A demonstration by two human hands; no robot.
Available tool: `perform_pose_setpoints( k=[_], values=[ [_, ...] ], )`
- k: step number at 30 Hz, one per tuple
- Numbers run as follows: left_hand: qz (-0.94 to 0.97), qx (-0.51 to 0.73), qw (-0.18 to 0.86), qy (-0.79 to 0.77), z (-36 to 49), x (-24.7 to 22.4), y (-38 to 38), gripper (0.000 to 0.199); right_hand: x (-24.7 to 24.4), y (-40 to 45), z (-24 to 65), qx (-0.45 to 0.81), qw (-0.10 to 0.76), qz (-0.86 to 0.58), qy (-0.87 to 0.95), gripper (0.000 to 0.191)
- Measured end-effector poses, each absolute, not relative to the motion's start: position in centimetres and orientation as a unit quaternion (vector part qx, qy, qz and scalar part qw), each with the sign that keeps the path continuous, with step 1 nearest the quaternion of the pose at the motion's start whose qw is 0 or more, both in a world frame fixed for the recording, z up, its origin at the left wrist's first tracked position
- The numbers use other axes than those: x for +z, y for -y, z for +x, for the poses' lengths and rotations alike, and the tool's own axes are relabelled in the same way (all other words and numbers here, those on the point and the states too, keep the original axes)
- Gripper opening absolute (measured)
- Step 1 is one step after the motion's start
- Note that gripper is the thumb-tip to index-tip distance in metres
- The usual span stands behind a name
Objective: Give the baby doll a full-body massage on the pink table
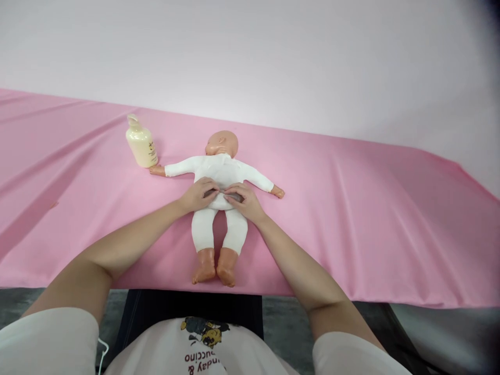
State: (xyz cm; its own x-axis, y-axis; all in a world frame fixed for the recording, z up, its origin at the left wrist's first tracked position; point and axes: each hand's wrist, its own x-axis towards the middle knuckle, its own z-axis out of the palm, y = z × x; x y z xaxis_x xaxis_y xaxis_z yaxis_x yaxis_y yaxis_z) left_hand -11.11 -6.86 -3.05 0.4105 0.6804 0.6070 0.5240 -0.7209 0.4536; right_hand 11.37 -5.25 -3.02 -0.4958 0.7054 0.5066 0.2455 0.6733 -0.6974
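Note:
A baby doll [219, 169] with a white cloth-covered body lies stretched out on the pink cloth, its head turned to the left, arms spread and feet towards me. My left hand [201, 195] rests on the left side of its waist, fingers and thumb bent together in a pinch at the middle. From the right side, my right hand [246, 202] mirrors it, its fingertips close to those of the left. Both pinch the white surface at the lower torso; how much is caught between the fingers is hidden.
A cream pump bottle [141, 146] stands beside the doll's left-hand-side arm, close to its hand. The pink cloth [332, 208] covers the table, with folds at both sides and its front edge just past the doll's feet. A white backdrop [250, 62] rises behind.

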Motion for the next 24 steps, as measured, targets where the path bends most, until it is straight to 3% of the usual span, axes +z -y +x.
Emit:
perform_pose_setpoints(
  k=[12, 19, 24],
  values=[
    [0.812, 0.387, 0.166, -0.404, -10.7, -2.0, 7.0, 0.013, -2.6, 5.4, 11.3, 0.35, 0.389, -0.338, 0.782, 0.031],
    [0.706, 0.467, 0.299, -0.44, -11.2, -2.3, 6.8, 0.018, -3.3, 4.9, 11.2, 0.376, 0.436, -0.388, 0.719, 0.035],
    [0.723, 0.463, 0.267, -0.439, -11.1, -2.6, 6.6, 0.011, -3.1, 4.8, 11.2, 0.343, 0.415, -0.383, 0.75, 0.029]
  ],
)
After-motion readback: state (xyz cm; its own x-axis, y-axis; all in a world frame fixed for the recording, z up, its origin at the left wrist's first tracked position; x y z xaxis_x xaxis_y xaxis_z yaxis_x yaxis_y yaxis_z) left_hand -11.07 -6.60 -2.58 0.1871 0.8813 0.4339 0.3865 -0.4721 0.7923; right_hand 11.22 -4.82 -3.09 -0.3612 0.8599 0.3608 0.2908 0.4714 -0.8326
